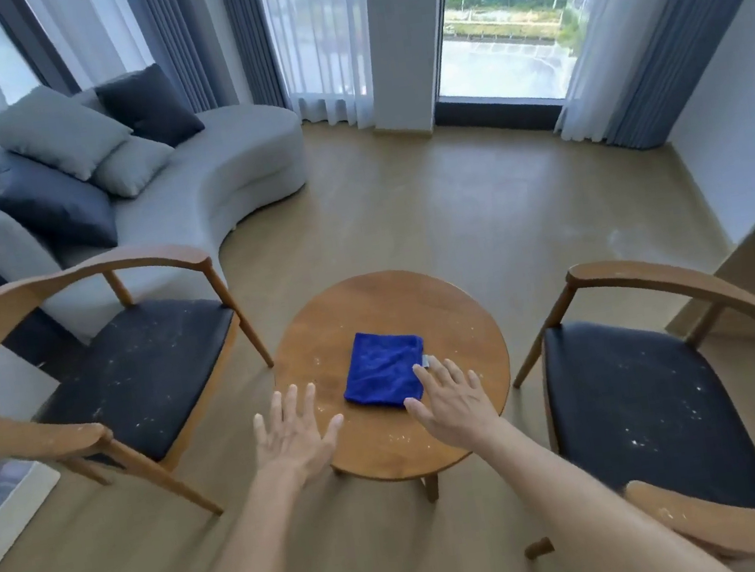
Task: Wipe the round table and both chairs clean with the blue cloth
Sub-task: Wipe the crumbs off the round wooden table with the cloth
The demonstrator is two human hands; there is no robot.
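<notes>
A folded blue cloth (383, 368) lies in the middle of the small round wooden table (368, 306), whose top is dotted with white specks. My right hand (452, 401) hovers flat with fingers spread at the cloth's right near corner, fingertips at its edge. My left hand (293, 431) is spread flat over the table's left edge, apart from the cloth. A wooden armchair with a speckled dark seat (135, 373) stands left of the table. A second such chair (645, 413) stands on the right.
A curved grey sofa (223, 171) with several cushions sits behind the left chair. Curtained windows (504, 25) line the far wall. Bare wooden floor (499, 200) stretches beyond the table. A white panel (4, 508) rests on the floor at the left edge.
</notes>
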